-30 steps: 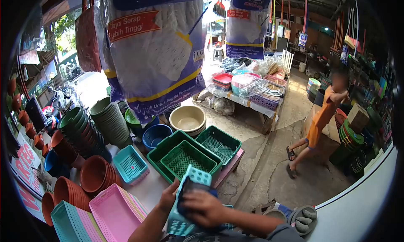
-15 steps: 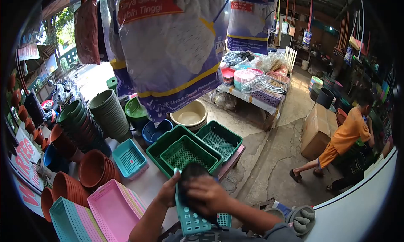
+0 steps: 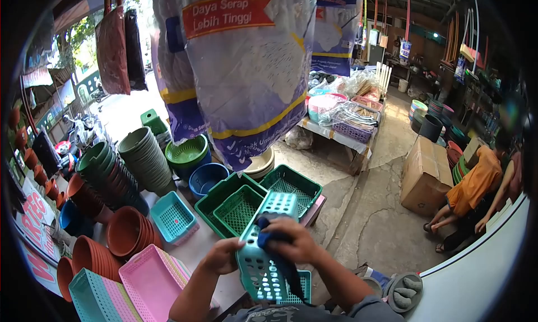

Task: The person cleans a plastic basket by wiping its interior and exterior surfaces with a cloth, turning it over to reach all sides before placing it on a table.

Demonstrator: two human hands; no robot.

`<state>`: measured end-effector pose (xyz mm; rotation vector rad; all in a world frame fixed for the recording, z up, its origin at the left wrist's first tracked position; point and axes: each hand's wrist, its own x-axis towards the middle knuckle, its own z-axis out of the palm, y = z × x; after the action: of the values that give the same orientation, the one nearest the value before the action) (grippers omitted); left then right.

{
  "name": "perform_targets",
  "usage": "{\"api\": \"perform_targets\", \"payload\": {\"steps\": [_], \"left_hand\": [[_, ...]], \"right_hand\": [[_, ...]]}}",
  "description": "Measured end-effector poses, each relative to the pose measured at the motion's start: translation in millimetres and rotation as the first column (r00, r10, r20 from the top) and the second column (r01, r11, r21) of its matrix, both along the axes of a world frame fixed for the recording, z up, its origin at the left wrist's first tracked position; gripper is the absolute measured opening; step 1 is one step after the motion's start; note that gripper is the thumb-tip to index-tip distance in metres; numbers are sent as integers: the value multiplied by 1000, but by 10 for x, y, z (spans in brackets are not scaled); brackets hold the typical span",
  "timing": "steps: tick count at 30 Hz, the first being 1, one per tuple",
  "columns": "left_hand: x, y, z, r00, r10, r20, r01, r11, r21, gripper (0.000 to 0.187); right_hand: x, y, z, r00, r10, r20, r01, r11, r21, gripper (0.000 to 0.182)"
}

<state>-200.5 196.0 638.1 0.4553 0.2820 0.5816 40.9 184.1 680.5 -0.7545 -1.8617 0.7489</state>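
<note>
We hold a teal perforated basket (image 3: 259, 274) on its side, our left hand (image 3: 223, 256) gripping its near edge. Our right hand (image 3: 291, 241) presses a dark cloth (image 3: 270, 232) against the basket's wall, the cloth's end trailing down across it. Beyond, a dark green crate (image 3: 204, 203) bears a smaller green crate (image 3: 235, 209). Noted to the left: a turquoise basket (image 3: 172, 217), a stack of brown pots (image 3: 130, 231) and a pink tray (image 3: 151, 283). Plastic-wrapped packages (image 3: 246, 70) hang overhead. At right, a person in orange (image 3: 476, 179) bends near a cardboard box (image 3: 426, 176).

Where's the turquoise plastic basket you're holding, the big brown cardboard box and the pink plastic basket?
Held turquoise plastic basket (image 3: 254, 256): head view, its holey side.
Big brown cardboard box (image 3: 419, 173): head view, its side.
Pink plastic basket (image 3: 152, 284): head view, its inside bottom.
</note>
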Motion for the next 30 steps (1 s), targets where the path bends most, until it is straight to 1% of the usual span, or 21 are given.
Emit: {"api": "perform_targets", "payload": {"steps": [3, 4, 5, 8, 9, 10, 11, 12, 13, 14, 15, 16, 17, 19, 23, 25, 26, 27, 28, 29, 30], "left_hand": [[149, -147, 66, 906, 122, -405, -30, 974, 226, 46], [131, -96, -211, 961, 66, -269, -55, 997, 47, 44], [98, -82, -444, 998, 10, 60, -2, 992, -129, 42], [229, -315, -173, 987, 153, -54, -158, 983, -95, 41], [207, -294, -175, 997, 15, 80, -20, 998, 52, 41], [206, -382, -169, 973, 80, -216, -47, 987, 154, 38], [292, -503, 146, 858, 165, -487, -38, 965, 260, 36], [275, -464, 146, 856, 30, -516, 109, 965, 238, 45], [233, -413, 82, 855, 25, -518, 118, 963, 242, 45], [191, -358, -20, 790, 70, -610, 171, 929, 328, 49], [175, -341, -79, 715, 124, -688, 228, 889, 397, 54], [214, -373, -52, 800, 231, -553, 100, 858, 503, 58], [202, -360, -57, 801, 225, -555, 104, 861, 499, 58], [137, -338, -115, 812, 257, -524, 55, 861, 506, 55], [58, -248, -234, 712, 254, -655, 113, 879, 464, 34], [119, -297, -154, 666, 292, -687, 87, 883, 460, 29], [170, -341, -120, 617, 337, -711, 47, 886, 461, 25], [214, -404, -136, 622, 336, -707, 44, 887, 460, 25], [248, -467, -163, 574, 429, -697, 43, 835, 549, 25], [290, -500, -150, 523, 522, -674, 48, 771, 635, 26], [343, -563, -85, 514, 641, -570, 9, 660, 751, 31]], "right_hand": [[44, 103, -42, 973, -209, 96, 172, 939, 298, 26], [-63, -104, -13, 973, -138, 184, 77, 949, 305, 28], [-186, -285, -25, 975, -69, 211, 4, 956, 294, 29], [-134, -314, -144, 974, -107, 201, 59, 971, 231, 29], [14, -189, -151, 973, -90, 212, 43, 975, 216, 27], [122, -72, -121, 948, -145, 283, 117, 987, 112, 26], [235, 117, -287, 950, -241, 200, 218, 967, 131, 24], [287, 142, -350, 918, -347, 192, 315, 932, 178, 24], [318, 162, -361, 877, -447, 179, 404, 885, 231, 25], [261, 21, -294, 864, -407, 297, 309, 894, 325, 28], [159, -155, -311, 833, -308, 460, 170, 933, 316, 31], [39, -334, -373, 849, -238, 472, 79, 940, 331, 32], [-53, -445, -428, 859, -166, 485, -11, 940, 342, 33], [-7, -382, -427, 860, -225, 458, 48, 929, 367, 34], [192, -98, -192, 804, -491, 337, 293, 818, 494, 27], [260, 65, -192, 786, -564, 254, 470, 811, 350, 26], [280, 72, -193, 782, -568, 258, 472, 809, 351, 26], [297, 79, -190, 886, -447, 125, 449, 893, 10, 28], [296, 101, -175, 933, -356, -58, 321, 893, -316, 29], [190, -33, -165, 859, -489, 151, 460, 868, 187, 32], [107, -202, -103, 863, -418, 282, 331, 892, 309, 34]]}}
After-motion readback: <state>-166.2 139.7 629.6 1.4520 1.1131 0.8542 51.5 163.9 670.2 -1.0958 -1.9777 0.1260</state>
